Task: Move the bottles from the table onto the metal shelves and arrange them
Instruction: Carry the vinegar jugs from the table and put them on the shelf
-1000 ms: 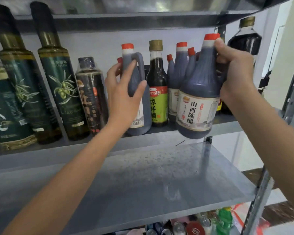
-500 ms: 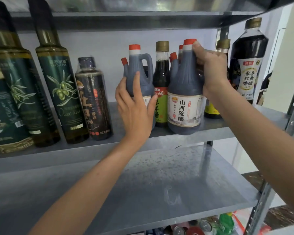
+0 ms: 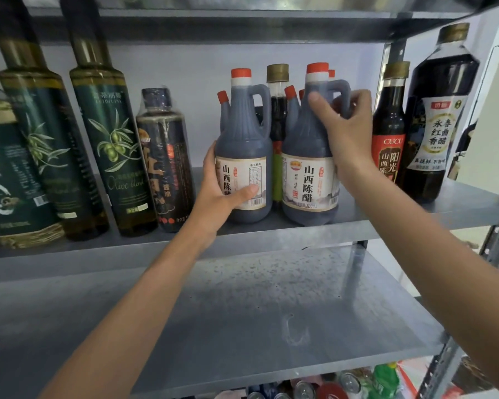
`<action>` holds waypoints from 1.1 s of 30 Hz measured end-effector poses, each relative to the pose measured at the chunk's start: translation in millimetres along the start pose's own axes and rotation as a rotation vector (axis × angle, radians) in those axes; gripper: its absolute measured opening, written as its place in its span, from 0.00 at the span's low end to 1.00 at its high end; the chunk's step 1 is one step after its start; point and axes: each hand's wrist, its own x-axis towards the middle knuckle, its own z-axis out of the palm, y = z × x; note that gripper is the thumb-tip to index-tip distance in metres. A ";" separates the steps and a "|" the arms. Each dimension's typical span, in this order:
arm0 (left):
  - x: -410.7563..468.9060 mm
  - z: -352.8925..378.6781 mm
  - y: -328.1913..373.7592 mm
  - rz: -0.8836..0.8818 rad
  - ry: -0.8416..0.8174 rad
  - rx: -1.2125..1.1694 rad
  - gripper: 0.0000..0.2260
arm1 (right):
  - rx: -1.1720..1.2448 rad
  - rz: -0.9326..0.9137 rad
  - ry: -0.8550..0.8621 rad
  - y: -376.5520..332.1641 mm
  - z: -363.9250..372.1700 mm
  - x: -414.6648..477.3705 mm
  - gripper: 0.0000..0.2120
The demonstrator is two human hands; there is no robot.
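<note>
My right hand (image 3: 344, 133), clamped on the handle, has just set the vinegar jug (image 3: 310, 168) down on the shelf (image 3: 458, 208), beside its twin (image 3: 244, 156) gripped in my left hand (image 3: 218, 188), ready for aligning

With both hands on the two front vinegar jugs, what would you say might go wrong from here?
1. The right jug stands near the shelf front edge; a nudge as the right hand lets go might tip it off.
2. Jugs and the gold-capped bottle behind are tightly packed; the left hand pushing the left jug back could topple them.
</note>
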 end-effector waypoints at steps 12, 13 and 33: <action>1.8 -5.5 -3.5 -0.072 0.004 0.158 0.34 | -0.228 -0.127 -0.026 65.5 -7.9 -66.3 0.46; 2.0 -3.9 -3.8 -0.065 0.008 0.170 0.34 | -0.234 -0.133 -0.022 65.2 -7.3 -66.4 0.46; -80.9 3.6 -40.9 0.328 0.153 1.407 0.28 | -1.119 -0.140 -0.128 88.2 -36.7 -161.5 0.39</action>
